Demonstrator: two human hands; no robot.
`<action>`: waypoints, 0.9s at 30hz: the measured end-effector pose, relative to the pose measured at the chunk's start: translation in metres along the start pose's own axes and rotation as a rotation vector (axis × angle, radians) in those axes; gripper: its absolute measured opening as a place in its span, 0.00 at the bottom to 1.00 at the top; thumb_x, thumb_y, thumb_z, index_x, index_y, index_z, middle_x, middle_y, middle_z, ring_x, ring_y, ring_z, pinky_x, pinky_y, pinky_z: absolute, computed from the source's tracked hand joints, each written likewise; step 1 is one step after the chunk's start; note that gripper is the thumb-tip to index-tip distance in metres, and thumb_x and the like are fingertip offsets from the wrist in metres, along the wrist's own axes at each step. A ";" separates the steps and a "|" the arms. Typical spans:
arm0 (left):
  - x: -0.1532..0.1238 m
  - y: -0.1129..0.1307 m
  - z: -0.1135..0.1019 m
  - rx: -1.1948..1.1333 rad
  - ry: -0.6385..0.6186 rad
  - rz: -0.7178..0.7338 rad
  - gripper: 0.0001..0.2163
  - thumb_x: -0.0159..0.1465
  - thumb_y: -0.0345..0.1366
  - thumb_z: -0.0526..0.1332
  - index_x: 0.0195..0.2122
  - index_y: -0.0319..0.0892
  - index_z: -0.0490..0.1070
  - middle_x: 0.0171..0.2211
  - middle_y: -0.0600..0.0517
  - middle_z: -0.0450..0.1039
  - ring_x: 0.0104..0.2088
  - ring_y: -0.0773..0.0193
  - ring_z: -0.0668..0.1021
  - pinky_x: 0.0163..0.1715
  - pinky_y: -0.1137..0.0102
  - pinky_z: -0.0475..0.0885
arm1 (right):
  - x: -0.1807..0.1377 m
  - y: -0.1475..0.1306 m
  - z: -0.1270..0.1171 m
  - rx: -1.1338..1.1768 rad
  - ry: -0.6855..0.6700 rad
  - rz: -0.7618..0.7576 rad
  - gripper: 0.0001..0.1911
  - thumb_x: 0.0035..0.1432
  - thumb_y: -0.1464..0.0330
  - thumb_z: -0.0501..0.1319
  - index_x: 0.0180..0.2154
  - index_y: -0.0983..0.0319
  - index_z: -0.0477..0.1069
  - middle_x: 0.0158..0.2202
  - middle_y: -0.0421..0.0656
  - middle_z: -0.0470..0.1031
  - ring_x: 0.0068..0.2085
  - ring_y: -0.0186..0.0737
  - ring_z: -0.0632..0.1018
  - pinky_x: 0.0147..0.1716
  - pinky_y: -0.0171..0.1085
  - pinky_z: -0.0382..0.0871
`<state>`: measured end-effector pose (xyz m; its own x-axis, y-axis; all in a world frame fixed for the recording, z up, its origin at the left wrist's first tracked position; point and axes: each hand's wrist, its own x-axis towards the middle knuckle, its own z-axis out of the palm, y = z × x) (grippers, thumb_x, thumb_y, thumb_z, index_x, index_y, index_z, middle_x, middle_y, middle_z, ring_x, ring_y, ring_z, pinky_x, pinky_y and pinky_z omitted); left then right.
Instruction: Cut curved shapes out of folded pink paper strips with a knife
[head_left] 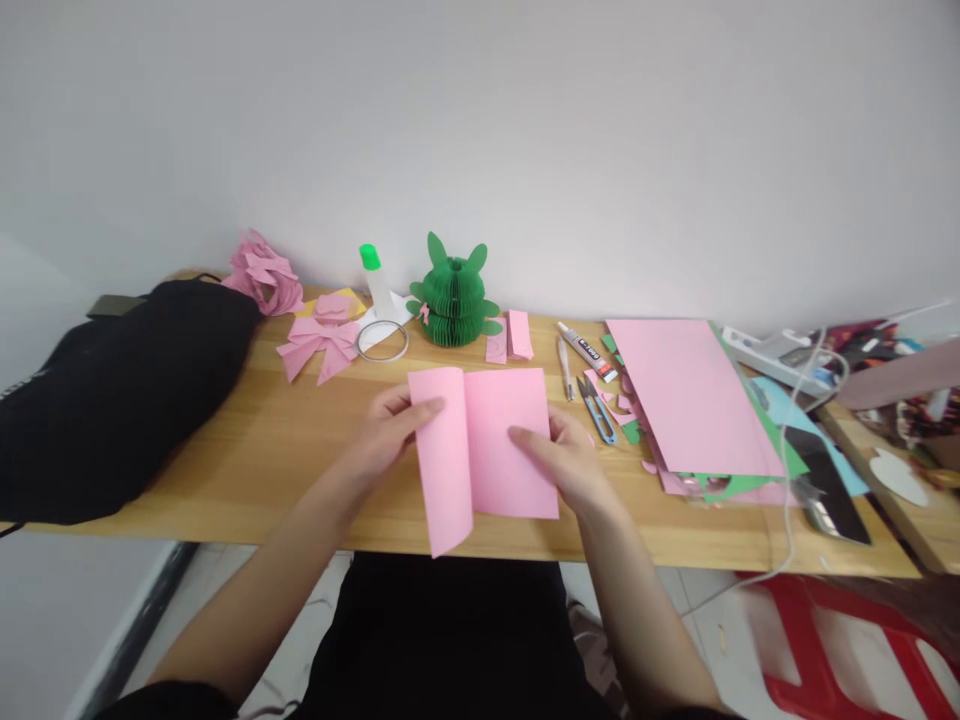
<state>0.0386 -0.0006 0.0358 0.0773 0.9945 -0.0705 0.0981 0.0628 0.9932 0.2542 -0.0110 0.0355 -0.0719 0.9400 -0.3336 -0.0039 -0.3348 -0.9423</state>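
Observation:
A pink paper sheet [487, 450] with a fold down its middle is held over the front of the wooden table [285, 440]. My left hand [386, 430] grips its left flap, thumb on top, and that flap is raised and bent toward me. The right part of the sheet is gripped by my right hand [566, 455], thumb pressed on the paper and fingers behind it. Both hands are closed on the sheet.
A green honeycomb paper figure [454, 300], glue stick [373, 275], metal ring [382, 340], pink paper bows [319, 340] and small pink strips [510, 338] stand behind. Snips [596, 408], pen, glue tube [589, 352] and pink and green sheets [690, 395] lie right. A black bag [112, 390] fills the left.

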 end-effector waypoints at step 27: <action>0.040 -0.060 0.011 1.343 -0.294 0.495 0.22 0.67 0.24 0.47 0.59 0.30 0.69 0.41 0.38 0.78 0.46 0.51 0.78 0.44 0.60 0.75 | 0.062 0.027 -0.013 -0.669 0.370 0.035 0.18 0.49 0.60 0.56 0.14 0.58 0.58 0.15 0.35 0.53 0.22 0.32 0.58 0.22 0.35 0.50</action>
<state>0.0465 0.0345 -0.0278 0.5568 0.8281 0.0656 0.8220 -0.5606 0.1004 0.2630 0.0391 -0.0105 0.2780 0.9301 -0.2400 0.6054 -0.3636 -0.7080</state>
